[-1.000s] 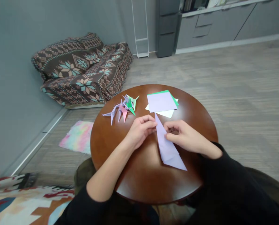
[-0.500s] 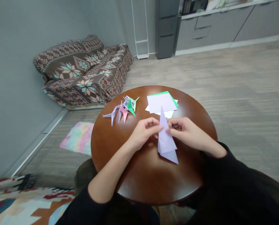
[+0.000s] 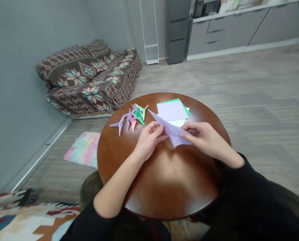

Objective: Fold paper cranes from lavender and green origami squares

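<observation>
A partly folded sheet of lavender origami paper (image 3: 174, 133) is held between my two hands above the round brown table (image 3: 164, 187). Its narrow tip points to the far left. My left hand (image 3: 151, 137) pinches the paper's left edge between thumb and fingers. At the wider end, my right hand (image 3: 198, 135) grips the paper, thumb on the near side; some of its fingers are hidden behind. Just beyond the hands lies a stack of square paper (image 3: 172, 110), lavender on top with green and white sheets underneath.
Several folded paper cranes (image 3: 133, 117) in lavender, pink and green cluster at the table's far left. A sofa (image 3: 89, 77) under a patterned cover stands beyond. A fluffy pastel mat (image 3: 84, 149) lies on the floor at left; grey cabinets (image 3: 222, 36) line the back.
The lavender paper has turned from nearly upright to slanting, its tip swinging left and its wide end moving right and away. My right hand has shifted to the wide end.
</observation>
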`<state>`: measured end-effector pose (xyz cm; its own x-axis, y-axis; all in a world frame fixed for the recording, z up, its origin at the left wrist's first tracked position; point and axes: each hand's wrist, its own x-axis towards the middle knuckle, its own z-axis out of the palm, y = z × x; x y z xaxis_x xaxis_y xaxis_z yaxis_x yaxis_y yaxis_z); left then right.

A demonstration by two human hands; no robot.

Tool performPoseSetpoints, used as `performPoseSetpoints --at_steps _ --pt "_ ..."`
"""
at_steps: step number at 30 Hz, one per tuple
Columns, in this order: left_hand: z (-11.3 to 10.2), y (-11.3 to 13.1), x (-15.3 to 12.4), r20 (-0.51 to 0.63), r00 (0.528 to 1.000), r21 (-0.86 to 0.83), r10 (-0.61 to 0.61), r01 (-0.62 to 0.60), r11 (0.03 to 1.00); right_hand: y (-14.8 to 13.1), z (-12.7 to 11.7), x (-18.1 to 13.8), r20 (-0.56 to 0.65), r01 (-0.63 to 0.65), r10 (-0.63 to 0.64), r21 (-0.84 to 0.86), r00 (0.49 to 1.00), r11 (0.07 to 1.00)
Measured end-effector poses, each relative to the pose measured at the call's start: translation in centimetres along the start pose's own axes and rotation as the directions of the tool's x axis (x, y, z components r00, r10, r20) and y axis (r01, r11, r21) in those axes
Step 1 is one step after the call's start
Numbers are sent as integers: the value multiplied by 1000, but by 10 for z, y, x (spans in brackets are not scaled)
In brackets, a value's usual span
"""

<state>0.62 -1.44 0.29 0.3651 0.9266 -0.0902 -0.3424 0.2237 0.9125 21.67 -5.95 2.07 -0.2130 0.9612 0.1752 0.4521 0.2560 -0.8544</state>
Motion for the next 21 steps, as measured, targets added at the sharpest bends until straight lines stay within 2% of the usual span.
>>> performPoseSetpoints --at_steps 2,4,7,9,11,14,17,19,21 --pt "1 0 -2 21 999 -23 -49 50 999 -1 6 -1 -115 90 -122 -252 986 964" --pt "1 0 -3 -7 997 -21 -75 75 997 -1 11 -1 -157 146 -237 -444 959 884" --pt "0 -1 -1 -82 994 7 -65 66 998 -3 16 -2 -133 192 -298 -511 945 838" --pt "-1 -1 2 -104 994 10 -41 42 999 -5 14 -2 -103 230 -300 -429 948 873" --pt "-1 -2 4 -102 995 4 -18 18 1000 -7 10 -2 -53 245 -269 -272 962 931" --pt "-2 -1 4 -76 997 5 -18 18 1000 -10 1 -3 -29 142 -142 -8 989 990" --pt "-1 0 2 -23 997 44 -72 73 996 -7 -4 -2 -123 44 -20 198 992 979" --pt "0 1 0 16 995 64 -96 94 993 -2 -4 -1 -161 32 9 248 987 968" --pt "1 0 -2 53 993 58 -105 102 993 3 -4 0 -159 25 10 217 987 976"
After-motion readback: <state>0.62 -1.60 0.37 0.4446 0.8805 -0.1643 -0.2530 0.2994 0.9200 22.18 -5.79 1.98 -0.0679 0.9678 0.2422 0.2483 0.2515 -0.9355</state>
